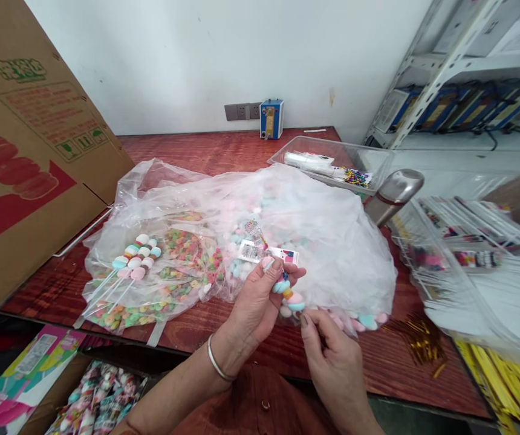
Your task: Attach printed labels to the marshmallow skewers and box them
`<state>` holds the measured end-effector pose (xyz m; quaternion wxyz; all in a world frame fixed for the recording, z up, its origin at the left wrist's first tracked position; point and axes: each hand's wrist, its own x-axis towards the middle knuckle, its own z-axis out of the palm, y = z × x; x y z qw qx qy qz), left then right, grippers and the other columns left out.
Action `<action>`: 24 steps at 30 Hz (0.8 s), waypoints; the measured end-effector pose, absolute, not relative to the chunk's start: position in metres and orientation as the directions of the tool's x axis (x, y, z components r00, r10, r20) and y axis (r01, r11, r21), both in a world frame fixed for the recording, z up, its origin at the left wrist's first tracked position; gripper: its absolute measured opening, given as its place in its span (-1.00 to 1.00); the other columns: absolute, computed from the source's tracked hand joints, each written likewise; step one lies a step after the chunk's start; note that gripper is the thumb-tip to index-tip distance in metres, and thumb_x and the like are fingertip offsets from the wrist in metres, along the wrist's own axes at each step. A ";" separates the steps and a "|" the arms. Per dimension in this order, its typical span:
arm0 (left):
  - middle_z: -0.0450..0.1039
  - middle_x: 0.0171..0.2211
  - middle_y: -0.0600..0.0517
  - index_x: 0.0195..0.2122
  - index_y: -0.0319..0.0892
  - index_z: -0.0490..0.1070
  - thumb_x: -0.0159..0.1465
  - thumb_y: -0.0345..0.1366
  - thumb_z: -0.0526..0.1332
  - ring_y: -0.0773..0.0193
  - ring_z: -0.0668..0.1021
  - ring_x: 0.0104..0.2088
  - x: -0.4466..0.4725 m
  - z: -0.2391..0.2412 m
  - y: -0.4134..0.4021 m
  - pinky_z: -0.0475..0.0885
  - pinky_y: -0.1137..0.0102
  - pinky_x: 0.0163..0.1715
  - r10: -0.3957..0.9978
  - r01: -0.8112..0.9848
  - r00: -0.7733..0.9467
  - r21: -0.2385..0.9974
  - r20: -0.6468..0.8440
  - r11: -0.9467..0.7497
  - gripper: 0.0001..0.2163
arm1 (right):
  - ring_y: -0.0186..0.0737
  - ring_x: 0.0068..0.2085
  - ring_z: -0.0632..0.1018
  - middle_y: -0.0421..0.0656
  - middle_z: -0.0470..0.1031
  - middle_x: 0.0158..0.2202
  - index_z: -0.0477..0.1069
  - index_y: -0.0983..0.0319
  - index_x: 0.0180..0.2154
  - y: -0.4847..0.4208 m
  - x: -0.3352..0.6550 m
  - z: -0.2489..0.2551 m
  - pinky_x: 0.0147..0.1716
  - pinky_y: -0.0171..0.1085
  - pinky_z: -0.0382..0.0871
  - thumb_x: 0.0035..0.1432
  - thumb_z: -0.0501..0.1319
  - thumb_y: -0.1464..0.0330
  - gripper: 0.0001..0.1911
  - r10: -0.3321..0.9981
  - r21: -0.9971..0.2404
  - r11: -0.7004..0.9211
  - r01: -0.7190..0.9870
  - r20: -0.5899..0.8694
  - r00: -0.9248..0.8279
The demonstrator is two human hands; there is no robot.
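Note:
My left hand (pixel 255 302), with a silver bangle on the wrist, is closed round a candy skewer (pixel 287 293) of pastel marshmallow pieces, held in front of me above the table edge. My right hand (pixel 328 350) pinches the skewer's lower end from below. Both hands hover at the near edge of a big clear plastic bag (pixel 323 229) full of pastel candies. Several finished skewers (pixel 135 260) lie on the bag's left part, over a heap of coloured ring candies (pixel 187 248).
A large cardboard box (pixel 28 157) leans at the left. On the red wooden table (pixel 205 148) stand a clear tray (pixel 369 160) with small items and a metal bottle (pixel 393 193). Clear bins of wrappers (pixel 482 241) and gold twist ties (pixel 418 341) lie right. Packed candy sits below left.

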<state>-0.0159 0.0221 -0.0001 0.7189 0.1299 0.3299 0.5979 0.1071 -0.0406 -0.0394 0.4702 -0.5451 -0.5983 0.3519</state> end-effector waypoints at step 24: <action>0.55 -0.32 -0.04 -0.35 -0.21 0.41 0.18 -0.21 0.36 0.13 0.61 -0.17 0.010 0.017 0.058 0.44 0.34 -0.18 0.898 -0.734 0.046 0.595 -0.438 0.328 -0.80 | -0.26 -0.55 0.37 -0.16 0.45 -0.58 0.56 0.32 -0.09 0.002 0.121 -0.038 -0.48 -0.29 0.15 0.32 0.10 0.44 -0.72 0.759 -0.442 0.443 0.780 0.648 -0.064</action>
